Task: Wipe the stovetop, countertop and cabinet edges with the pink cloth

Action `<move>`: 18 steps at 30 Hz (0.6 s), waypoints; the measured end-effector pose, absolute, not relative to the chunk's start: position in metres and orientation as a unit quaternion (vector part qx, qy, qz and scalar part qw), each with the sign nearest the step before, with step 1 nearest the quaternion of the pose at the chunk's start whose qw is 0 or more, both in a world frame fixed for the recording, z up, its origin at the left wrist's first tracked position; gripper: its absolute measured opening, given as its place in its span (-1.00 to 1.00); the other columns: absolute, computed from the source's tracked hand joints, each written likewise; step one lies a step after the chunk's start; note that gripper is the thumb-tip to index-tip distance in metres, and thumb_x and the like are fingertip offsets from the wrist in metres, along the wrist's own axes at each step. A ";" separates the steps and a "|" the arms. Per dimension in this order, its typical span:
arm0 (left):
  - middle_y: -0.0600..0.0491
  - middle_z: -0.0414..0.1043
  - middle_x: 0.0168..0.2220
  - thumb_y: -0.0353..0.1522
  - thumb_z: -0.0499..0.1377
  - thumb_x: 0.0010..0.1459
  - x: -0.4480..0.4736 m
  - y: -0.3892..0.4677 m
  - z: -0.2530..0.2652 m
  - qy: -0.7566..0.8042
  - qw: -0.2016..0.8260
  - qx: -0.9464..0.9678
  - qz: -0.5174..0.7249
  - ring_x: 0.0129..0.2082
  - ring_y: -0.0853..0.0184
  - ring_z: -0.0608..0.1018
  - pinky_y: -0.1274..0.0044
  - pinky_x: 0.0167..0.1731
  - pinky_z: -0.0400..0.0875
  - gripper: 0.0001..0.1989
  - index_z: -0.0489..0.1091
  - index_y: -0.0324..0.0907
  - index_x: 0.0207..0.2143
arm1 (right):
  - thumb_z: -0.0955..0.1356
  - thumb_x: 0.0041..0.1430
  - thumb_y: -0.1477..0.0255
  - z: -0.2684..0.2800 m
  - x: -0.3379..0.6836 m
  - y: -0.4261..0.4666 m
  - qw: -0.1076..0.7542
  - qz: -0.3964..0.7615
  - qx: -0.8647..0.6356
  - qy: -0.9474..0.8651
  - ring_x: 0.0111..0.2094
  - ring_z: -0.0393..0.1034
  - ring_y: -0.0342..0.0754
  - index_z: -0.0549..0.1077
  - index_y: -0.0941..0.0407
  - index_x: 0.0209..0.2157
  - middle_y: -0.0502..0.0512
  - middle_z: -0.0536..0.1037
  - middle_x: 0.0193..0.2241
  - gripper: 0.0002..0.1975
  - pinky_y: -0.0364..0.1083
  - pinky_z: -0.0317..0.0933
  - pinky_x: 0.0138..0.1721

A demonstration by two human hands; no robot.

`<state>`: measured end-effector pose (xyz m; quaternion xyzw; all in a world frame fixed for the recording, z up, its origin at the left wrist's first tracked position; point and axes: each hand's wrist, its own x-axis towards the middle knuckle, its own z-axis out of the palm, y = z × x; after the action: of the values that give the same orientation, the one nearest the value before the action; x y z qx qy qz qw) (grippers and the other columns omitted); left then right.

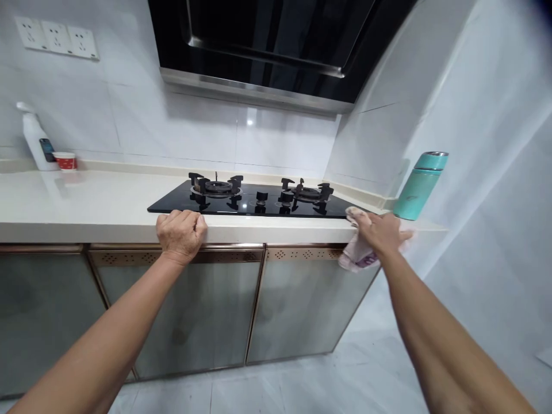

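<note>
My left hand (181,233) is closed in a fist and rests on the front edge of the white countertop (99,198), by the left front corner of the black glass gas stove (254,206). Nothing shows in its fingers. Under my right hand (383,230) a pale cloth (360,253) with a purple print is pressed against the counter at the stove's right front corner. Part of the cloth hangs over the counter's front edge, and my palm and fingers hide some of it. Just beyond that hand stands a turquoise bottle (417,192).
A black range hood (263,34) overhangs the stove. At the left back are a white spray bottle (37,138) and a red-and-white paper cup (65,161). Cabinet doors (297,305) lie below the counter. The right wall (495,190) is close by.
</note>
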<state>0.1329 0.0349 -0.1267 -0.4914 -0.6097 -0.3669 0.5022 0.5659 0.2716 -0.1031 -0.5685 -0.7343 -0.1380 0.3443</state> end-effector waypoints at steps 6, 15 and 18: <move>0.01 0.56 -0.46 -0.34 0.07 0.24 0.132 0.034 -0.125 -0.605 0.506 -0.498 -0.360 -0.41 0.20 0.45 0.31 -0.31 0.05 -0.73 0.44 -0.09 -0.51 | 0.13 0.32 0.08 -0.137 0.478 0.216 0.452 -0.118 -0.557 -0.687 0.07 0.18 0.33 0.48 0.04 0.08 0.35 0.35 0.03 -0.47 0.32 0.10 0.06; 0.03 0.58 -0.42 -0.34 0.08 0.25 0.122 0.035 -0.129 -0.583 0.535 -0.502 -0.350 -0.40 0.20 0.46 0.31 -0.31 0.05 -0.77 0.47 -0.08 -0.45 | 0.23 0.32 0.18 -0.218 0.362 0.158 0.323 -0.121 -0.256 -0.903 0.15 0.24 0.24 0.47 -0.35 0.06 -0.01 0.48 0.03 -0.66 0.32 0.10 0.20; 0.03 0.60 -0.39 -0.35 0.09 0.26 0.120 0.035 -0.130 -0.570 0.545 -0.511 -0.342 -0.39 0.21 0.47 0.31 -0.31 0.06 -0.79 0.49 -0.09 -0.39 | 0.15 0.40 0.28 -0.236 0.326 0.156 0.272 -0.107 -0.129 -0.948 0.15 0.29 0.01 0.46 -0.44 0.00 -0.29 0.49 0.05 -0.63 0.14 0.16 0.26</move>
<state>0.1204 0.0345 -0.1299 -0.5112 -0.5701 -0.3415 0.5450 0.3256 0.1556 -0.2356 -0.1285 -0.9476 -0.1070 0.2720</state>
